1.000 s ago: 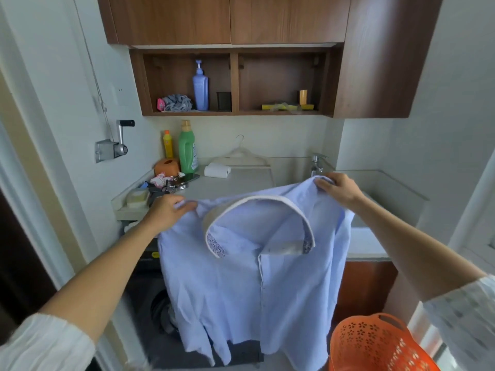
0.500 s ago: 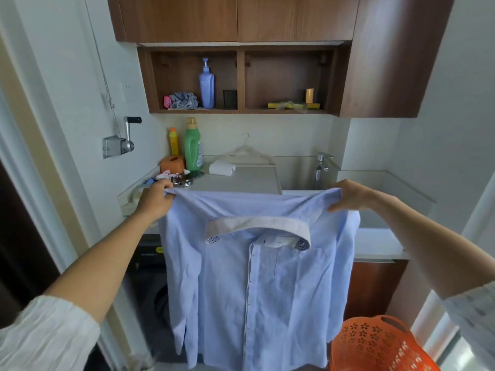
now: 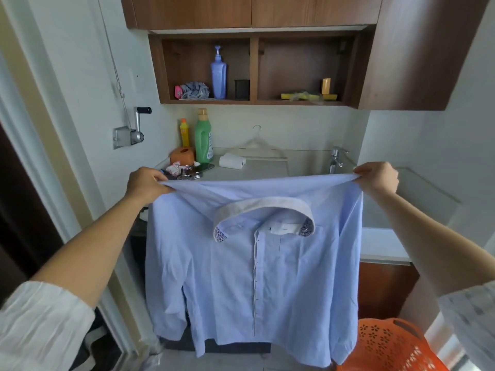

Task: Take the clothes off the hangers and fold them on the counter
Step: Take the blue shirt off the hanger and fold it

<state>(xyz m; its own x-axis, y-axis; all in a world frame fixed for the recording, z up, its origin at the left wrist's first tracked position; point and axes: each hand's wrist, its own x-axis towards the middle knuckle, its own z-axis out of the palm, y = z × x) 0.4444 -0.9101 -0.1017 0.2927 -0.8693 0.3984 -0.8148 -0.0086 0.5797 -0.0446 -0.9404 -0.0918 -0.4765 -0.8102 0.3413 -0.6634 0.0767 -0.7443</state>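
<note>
With the hanger [image 3: 258, 148] lying bare at the back of the counter [image 3: 263, 168], the left hand [image 3: 146, 184] and right hand [image 3: 377, 179] each pinch a shoulder of the blue shirt [image 3: 254, 263], stretched taut and hanging in front of the counter, so folding seems next: lay it flat on that surface.

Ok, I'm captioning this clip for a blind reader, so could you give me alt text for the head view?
Two bare hands, left hand and right hand, hold a light blue collared shirt stretched out by its shoulders in front of a laundry counter. A white hanger lies on the counter behind it, and an orange basket sits at lower right.
</note>
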